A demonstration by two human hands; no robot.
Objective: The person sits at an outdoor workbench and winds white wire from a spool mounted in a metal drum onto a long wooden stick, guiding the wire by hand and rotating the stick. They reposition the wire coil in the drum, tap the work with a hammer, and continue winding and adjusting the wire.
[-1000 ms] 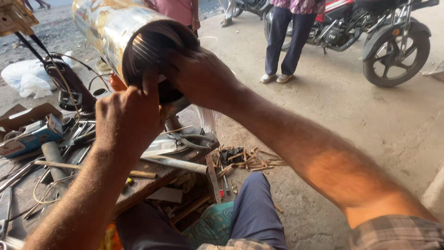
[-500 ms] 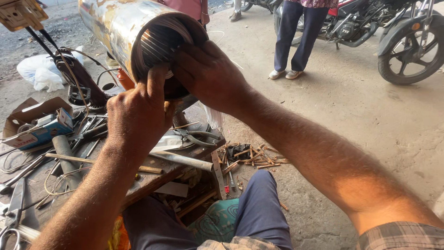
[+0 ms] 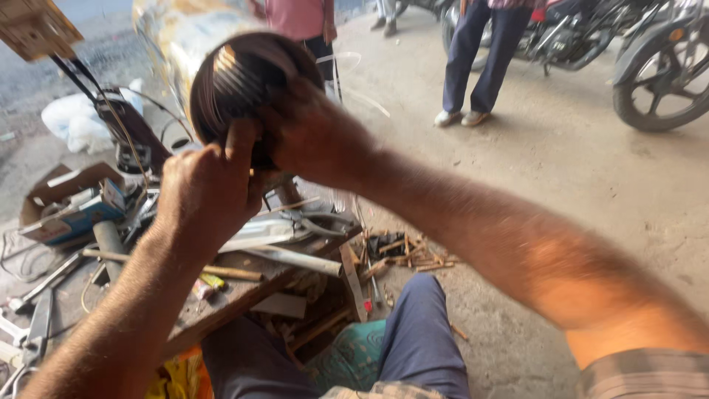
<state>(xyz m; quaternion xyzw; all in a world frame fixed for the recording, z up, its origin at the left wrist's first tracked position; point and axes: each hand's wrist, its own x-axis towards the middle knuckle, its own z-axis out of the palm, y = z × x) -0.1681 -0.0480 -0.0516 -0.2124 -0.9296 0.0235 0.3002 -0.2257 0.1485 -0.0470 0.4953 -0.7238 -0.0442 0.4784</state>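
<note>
My right hand [image 3: 314,140] is spread over the open end of a large metal cylinder [image 3: 214,55], fingers curled onto its rim, and my left hand [image 3: 210,188] grips the lower edge of the same opening with the forefinger pushed up inside. The cylinder is raised in front of me, tilted, its ribbed dark bore facing me. Below it I see a cluttered wooden workbench [image 3: 236,292] with pliers [image 3: 314,222], a metal rod [image 3: 295,260] and a cardboard box [image 3: 70,199]. Further off, a motorcycle [image 3: 650,59] and a standing person [image 3: 480,55] on the concrete floor.
</note>
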